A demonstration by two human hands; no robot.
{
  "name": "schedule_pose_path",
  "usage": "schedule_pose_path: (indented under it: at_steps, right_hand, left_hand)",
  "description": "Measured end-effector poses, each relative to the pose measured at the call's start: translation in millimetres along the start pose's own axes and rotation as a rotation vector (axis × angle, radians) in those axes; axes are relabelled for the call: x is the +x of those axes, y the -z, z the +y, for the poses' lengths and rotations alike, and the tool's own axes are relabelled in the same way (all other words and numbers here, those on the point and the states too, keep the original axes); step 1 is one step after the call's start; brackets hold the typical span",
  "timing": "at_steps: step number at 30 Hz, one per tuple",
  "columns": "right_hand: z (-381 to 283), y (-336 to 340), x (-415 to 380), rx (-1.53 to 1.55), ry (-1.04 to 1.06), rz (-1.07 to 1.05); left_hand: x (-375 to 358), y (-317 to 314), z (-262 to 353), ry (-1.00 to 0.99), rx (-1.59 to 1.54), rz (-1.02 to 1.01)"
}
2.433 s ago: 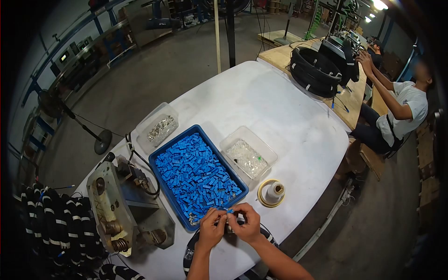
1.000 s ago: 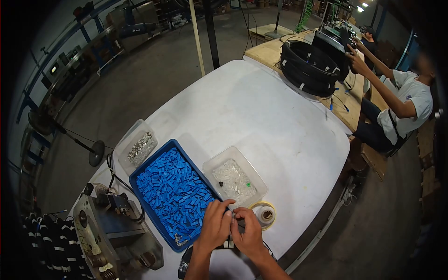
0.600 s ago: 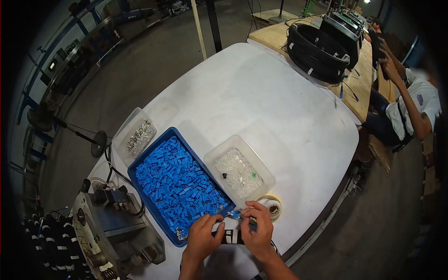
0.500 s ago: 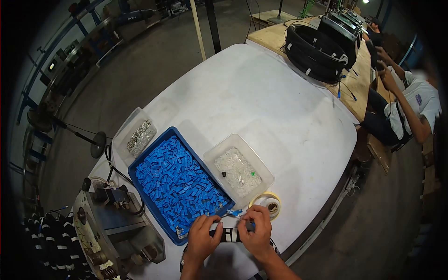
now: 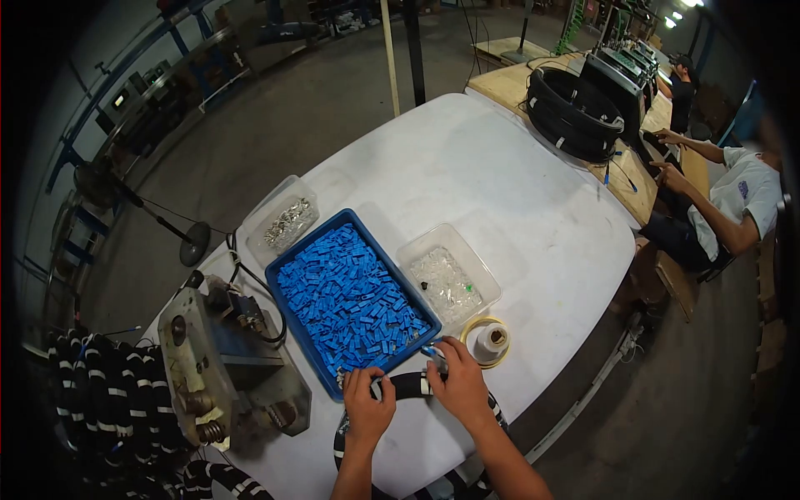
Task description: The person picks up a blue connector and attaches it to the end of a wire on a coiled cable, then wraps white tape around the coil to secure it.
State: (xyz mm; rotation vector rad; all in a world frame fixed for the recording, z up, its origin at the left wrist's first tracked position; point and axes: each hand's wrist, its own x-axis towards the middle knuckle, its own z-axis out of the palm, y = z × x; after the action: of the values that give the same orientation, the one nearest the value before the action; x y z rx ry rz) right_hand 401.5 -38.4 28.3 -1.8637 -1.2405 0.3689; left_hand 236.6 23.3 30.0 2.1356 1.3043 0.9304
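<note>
A black cable coil (image 5: pixel 409 385) banded with white tape lies at the table's near edge, its upper arc between my two hands. My left hand (image 5: pixel 367 410) has its fingers closed around the coil's left part, beside the near corner of the blue tray (image 5: pixel 388 257). At the arc's right side, my right hand (image 5: pixel 460 383) is raised slightly, with thumb and fingers pinched around a small blue connector (image 5: pixel 431 351) at a cable end. The fingers partly hide the connector. Many loose blue connector housings (image 5: pixel 346 292) fill the tray.
Clear bins of transparent pieces (image 5: pixel 450 287) and metallic pieces (image 5: pixel 287 225) flank the tray. A tape roll (image 5: pixel 492 340) stands near my right hand. At left are a metal machine (image 5: pixel 233 358) and banded coils (image 5: pixel 108 392). A person (image 5: pixel 733 200) sits at right near a large black coil (image 5: pixel 571 117).
The view has shifted, so the table's contents appear farther right. My right hand has moved away from my left, and more of the coil shows between them. The seated person's hands are lower.
</note>
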Motion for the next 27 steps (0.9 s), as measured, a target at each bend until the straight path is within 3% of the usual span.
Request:
schedule_pose_path:
  at_steps: [10, 12, 16, 19, 20, 24, 27]
  right_hand:
    - [2.0, -5.4, -4.4, -0.168, 0.001, -0.072]
    - [4.9, -4.6, -6.8, 0.022, -0.077, -0.082]
    - [0.0, -2.0, -20.1, 0.057, -0.115, -0.155]
    - [-7.0, -0.3, -38.2, -0.151, 0.11, 0.0]
    - [-10.7, 2.9, -41.9, -0.152, 0.111, 0.005]
    - [-10.4, 14.9, -50.3, -0.055, 0.171, 0.045]
    - [-3.6, 16.4, -44.4, 0.095, 0.304, 0.117]
  left_hand:
    - [-11.3, 3.9, -8.0, 0.076, -0.246, 0.057]
    - [-13.7, 3.9, -9.6, 0.042, -0.285, 0.078]
    - [-26.1, 13.5, -12.0, 0.049, -0.248, 0.031]
    - [-31.6, 23.9, -1.7, 0.023, -0.295, 0.016]
    - [-32.9, 28.1, 4.9, -0.059, -0.172, -0.086]
    - [-25.2, 14.8, 19.6, -0.239, 0.066, -0.319]
    - [-13.0, -5.0, 26.3, -0.28, -0.015, -0.298]
